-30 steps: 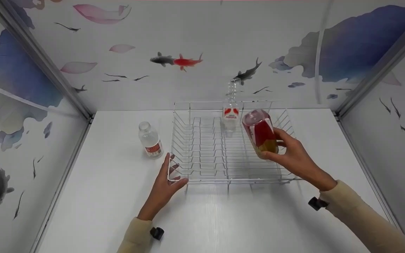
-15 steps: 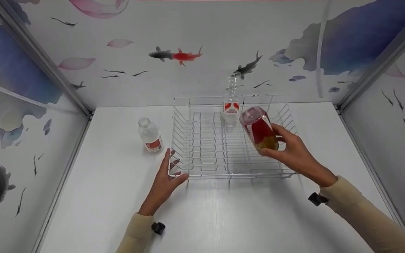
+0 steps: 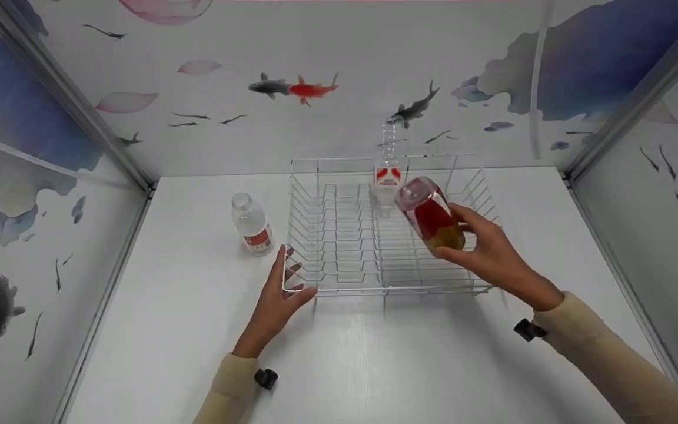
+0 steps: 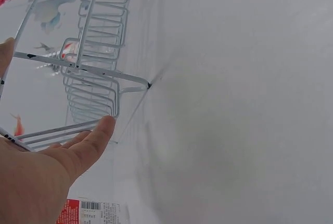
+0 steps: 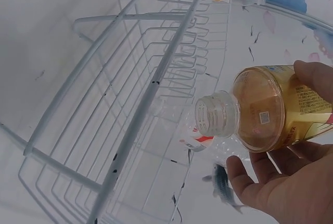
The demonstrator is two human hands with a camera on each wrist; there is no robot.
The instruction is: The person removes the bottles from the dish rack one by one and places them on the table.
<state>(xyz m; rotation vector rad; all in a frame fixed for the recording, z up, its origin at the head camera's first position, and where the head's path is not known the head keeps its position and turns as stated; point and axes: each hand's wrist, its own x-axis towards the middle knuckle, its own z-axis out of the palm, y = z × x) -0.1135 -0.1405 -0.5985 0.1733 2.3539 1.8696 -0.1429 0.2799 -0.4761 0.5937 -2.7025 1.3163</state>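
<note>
My right hand grips a red-and-gold bottle, tilted with its base raised, over the right part of the wire rack; its neck (bare threads, seen from my right wrist) sits lower. My left hand holds the rack's front left corner, thumb at the front rim, fingers along the side. A clear bottle stands at the rack's back, leaving open wires toward the front rim. A shorter bottle stands just outside the left edge. White tabletop stretches before the rack.
</note>
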